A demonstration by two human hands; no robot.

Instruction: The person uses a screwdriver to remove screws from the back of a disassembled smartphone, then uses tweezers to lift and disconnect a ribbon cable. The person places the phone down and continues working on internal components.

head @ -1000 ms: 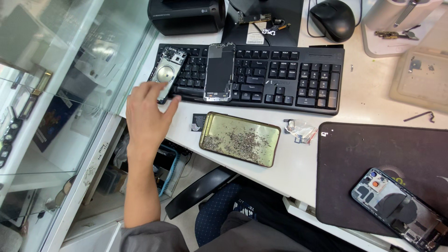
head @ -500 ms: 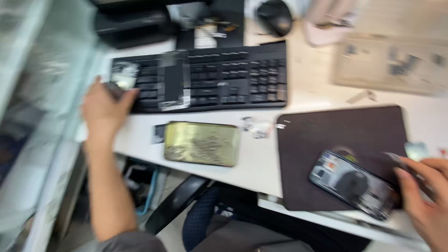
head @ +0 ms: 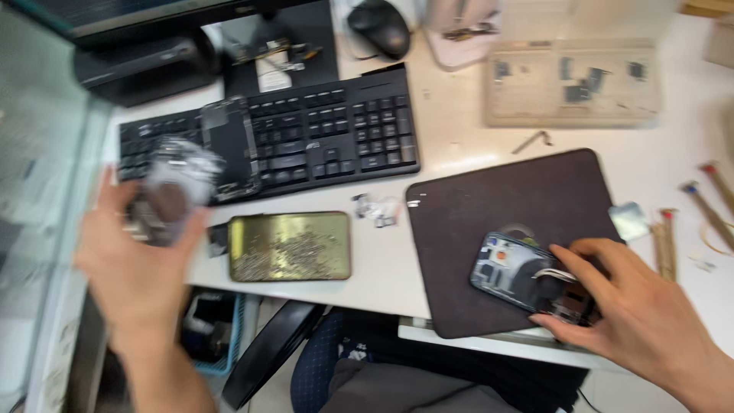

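2 hands are busy. My right hand [head: 634, 306] is nearest, low at 4 o'clock. Its fingers [head: 589, 256] rest on the opened phone [head: 527, 274], pressing it down, not wrapped around it. This phone lies on the dark mat [head: 505, 206], just left of my palm, its long side running from 10 o'clock to 4 o'clock. My left hand [head: 141, 260] is at 9 o'clock, closed around a small blurry part [head: 172, 191]; I cannot tell what it is. Between my hands sits a gold tin of screws [head: 289, 246]. Farther off, at 11 o'clock, is the black keyboard [head: 321, 130], then the mouse [head: 380, 27].
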